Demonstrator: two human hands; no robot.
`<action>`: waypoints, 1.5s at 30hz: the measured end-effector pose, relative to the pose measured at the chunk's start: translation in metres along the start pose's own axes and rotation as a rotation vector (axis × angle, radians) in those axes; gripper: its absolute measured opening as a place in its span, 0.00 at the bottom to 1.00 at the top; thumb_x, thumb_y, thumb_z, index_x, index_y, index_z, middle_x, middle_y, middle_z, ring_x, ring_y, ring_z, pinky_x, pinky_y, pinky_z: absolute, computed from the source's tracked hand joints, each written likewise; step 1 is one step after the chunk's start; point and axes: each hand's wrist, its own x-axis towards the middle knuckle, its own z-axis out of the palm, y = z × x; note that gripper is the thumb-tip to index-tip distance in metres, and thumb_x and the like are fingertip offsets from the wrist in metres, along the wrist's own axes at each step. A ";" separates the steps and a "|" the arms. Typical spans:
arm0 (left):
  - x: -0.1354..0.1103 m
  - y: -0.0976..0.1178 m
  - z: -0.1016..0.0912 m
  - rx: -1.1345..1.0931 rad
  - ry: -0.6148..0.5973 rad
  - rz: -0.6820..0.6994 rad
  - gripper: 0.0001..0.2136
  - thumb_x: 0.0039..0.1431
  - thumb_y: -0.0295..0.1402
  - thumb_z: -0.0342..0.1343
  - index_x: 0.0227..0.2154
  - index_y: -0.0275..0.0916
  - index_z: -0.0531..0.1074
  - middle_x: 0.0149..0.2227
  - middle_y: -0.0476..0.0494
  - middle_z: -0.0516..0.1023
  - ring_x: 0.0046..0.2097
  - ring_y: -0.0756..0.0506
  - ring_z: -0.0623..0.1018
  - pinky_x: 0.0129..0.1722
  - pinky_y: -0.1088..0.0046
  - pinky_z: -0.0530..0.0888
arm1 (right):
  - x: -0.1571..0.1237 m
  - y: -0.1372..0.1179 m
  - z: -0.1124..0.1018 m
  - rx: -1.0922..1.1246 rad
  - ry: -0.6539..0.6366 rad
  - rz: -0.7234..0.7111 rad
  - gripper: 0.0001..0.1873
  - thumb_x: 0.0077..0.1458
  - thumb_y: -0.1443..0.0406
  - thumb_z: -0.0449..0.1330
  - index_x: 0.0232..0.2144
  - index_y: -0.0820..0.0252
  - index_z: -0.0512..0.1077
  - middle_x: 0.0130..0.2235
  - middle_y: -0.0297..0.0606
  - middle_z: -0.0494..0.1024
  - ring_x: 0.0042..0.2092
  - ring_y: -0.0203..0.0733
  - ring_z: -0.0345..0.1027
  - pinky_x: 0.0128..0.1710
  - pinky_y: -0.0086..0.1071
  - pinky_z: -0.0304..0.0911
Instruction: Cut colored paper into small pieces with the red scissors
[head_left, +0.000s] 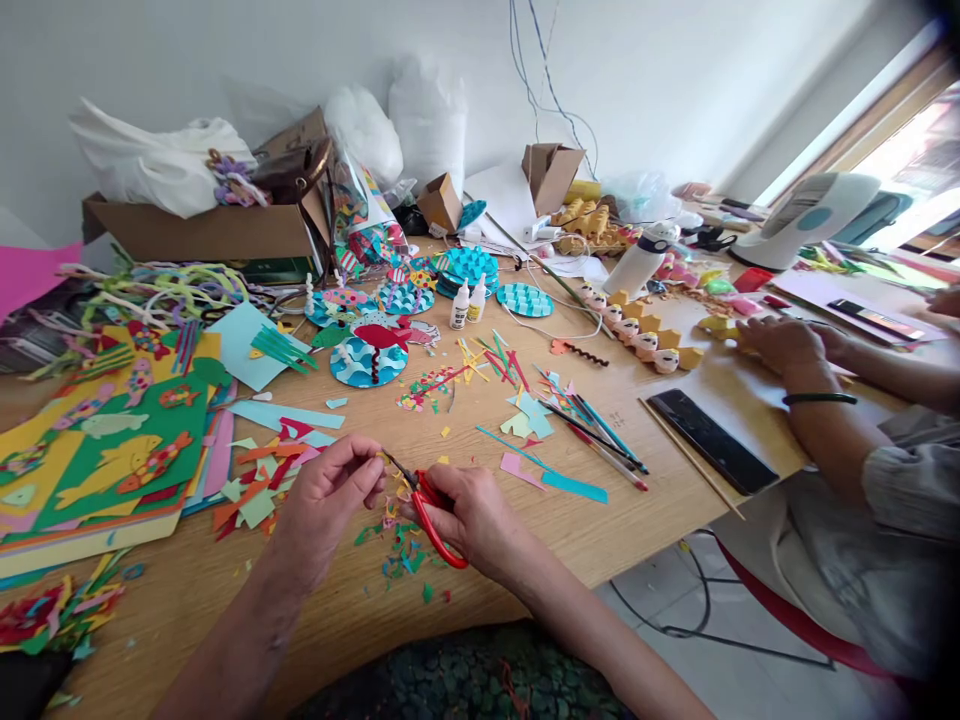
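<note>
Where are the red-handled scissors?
Head view, slightly left of and below centre: the red-handled scissors are in the right hand, blades toward the left hand, near small multicoloured paper scraps.

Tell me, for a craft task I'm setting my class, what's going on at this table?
A person holds red-handled scissors in the right hand, while the left hand pinches near the blade tips; whatever it holds is too small to make out. Coloured paper snippets lie beneath. To the left are fish cut-outs on green and yellow sheets; farther back, two small glue bottles stand near fish-decorated blue discs. On the right, a co-worker's hands are busy beyond a phone.
</note>
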 end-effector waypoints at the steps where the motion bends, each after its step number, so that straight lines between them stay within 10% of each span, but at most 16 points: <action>1: 0.000 0.000 -0.001 0.003 -0.002 0.003 0.04 0.52 0.33 0.55 0.26 0.39 0.69 0.22 0.53 0.68 0.25 0.53 0.66 0.24 0.81 0.65 | 0.000 0.001 0.000 0.001 0.000 -0.001 0.22 0.55 0.51 0.52 0.18 0.60 0.57 0.18 0.27 0.57 0.20 0.28 0.47 0.21 0.24 0.42; 45: -0.006 0.003 -0.007 0.137 -0.031 -0.113 0.06 0.47 0.35 0.55 0.27 0.38 0.69 0.20 0.53 0.64 0.24 0.51 0.64 0.24 0.76 0.63 | -0.006 -0.003 -0.008 0.002 -0.140 0.042 0.18 0.52 0.57 0.57 0.19 0.61 0.59 0.18 0.25 0.54 0.20 0.27 0.44 0.19 0.22 0.41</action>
